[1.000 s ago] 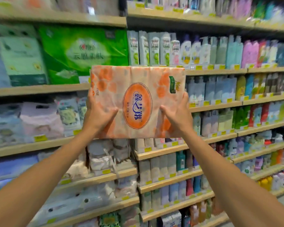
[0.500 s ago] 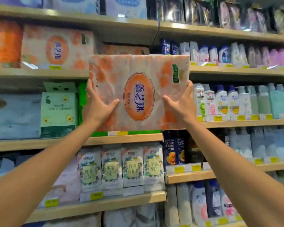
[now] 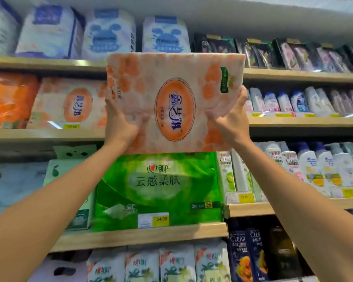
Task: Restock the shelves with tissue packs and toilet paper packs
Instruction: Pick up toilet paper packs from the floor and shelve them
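Head camera: gripping orange toilet paper pack [image 3: 174,102] between left hand [image 3: 120,123] and right hand [image 3: 229,123], thumbs on its front. Raised above green tissue pack [image 3: 159,190] below both wrists, with matching shelved pack [image 3: 69,102] left of left hand.

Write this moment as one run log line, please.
left hand: grips orange pack | right hand: grips orange pack | orange pack: held up before shelf with matching pack | placed: not yet

Light wooden shelves [image 3: 139,235] fill my whole view.
To my right the boards carry rows of pale shampoo bottles [image 3: 314,169], with dark bottles [image 3: 240,259] lower down; yellow price tags [image 3: 246,197] sit along the shelf fronts, and a pale panel [image 3: 253,15] runs overhead, brightly lit.
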Demonstrator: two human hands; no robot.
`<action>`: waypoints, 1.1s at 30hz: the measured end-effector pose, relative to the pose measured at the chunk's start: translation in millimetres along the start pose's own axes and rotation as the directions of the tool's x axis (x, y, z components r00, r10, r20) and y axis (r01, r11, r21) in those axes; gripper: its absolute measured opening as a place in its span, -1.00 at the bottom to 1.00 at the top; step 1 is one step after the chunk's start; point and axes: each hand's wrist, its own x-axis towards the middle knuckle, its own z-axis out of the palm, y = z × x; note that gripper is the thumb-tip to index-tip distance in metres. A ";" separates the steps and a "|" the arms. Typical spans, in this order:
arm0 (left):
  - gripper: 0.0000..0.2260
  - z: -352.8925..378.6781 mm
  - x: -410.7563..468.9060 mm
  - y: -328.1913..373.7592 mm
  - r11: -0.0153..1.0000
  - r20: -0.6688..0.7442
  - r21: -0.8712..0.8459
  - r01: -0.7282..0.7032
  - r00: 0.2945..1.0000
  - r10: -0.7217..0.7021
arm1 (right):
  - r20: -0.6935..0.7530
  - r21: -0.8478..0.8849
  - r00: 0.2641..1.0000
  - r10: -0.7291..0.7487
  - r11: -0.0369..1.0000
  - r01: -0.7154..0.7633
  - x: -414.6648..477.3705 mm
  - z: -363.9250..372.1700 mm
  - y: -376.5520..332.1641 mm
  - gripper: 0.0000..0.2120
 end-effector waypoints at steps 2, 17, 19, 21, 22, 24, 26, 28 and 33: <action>0.03 7.4 12.5 -5.6 0.999 -0.005 -0.033 -0.021 1.000 0.021 | -0.013 0.015 0.999 -0.038 0.999 0.039 15.1 8.2 4.7 0.07; 0.09 37.5 102.6 -3.3 0.983 -0.247 -0.110 -0.146 0.962 0.115 | -0.196 0.373 0.922 -0.334 0.844 0.385 102.7 59.9 10.8 -0.08; 0.08 43.1 108.4 -7.4 0.980 -0.246 -0.130 -0.148 0.963 0.113 | -0.235 0.391 0.902 -0.362 0.815 0.428 110.6 67.3 17.2 -0.07; 0.07 50.1 111.4 -12.7 0.979 -0.243 -0.151 -0.137 0.965 0.098 | -0.240 0.398 0.906 -0.349 0.816 0.420 115.7 75.0 24.4 -0.05; 0.07 53.4 111.9 -15.3 0.978 -0.242 -0.164 -0.128 0.967 0.086 | -0.230 0.399 0.912 -0.338 0.822 0.406 117.0 78.8 28.5 -0.04; 0.07 58.9 111.3 -21.4 0.975 -0.228 -0.193 -0.112 0.971 0.066 | -0.205 0.394 0.922 -0.328 0.835 0.384 118.4 86.3 38.1 -0.04; 0.06 64.5 109.9 -28.7 0.973 -0.202 -0.212 -0.089 0.978 0.046 | -0.182 0.379 0.928 -0.326 0.848 0.372 118.6 92.6 47.3 -0.05; 0.03 68.1 110.3 -34.6 0.975 -0.180 -0.212 -0.075 0.983 0.036 | -0.168 0.352 0.935 -0.312 0.867 0.352 119.2 98.3 55.2 -0.06; 0.03 70.1 118.5 -44.1 0.980 -0.172 -0.172 -0.100 0.983 0.070 | -0.168 0.345 0.943 -0.287 0.879 0.329 119.9 105.7 58.7 -0.06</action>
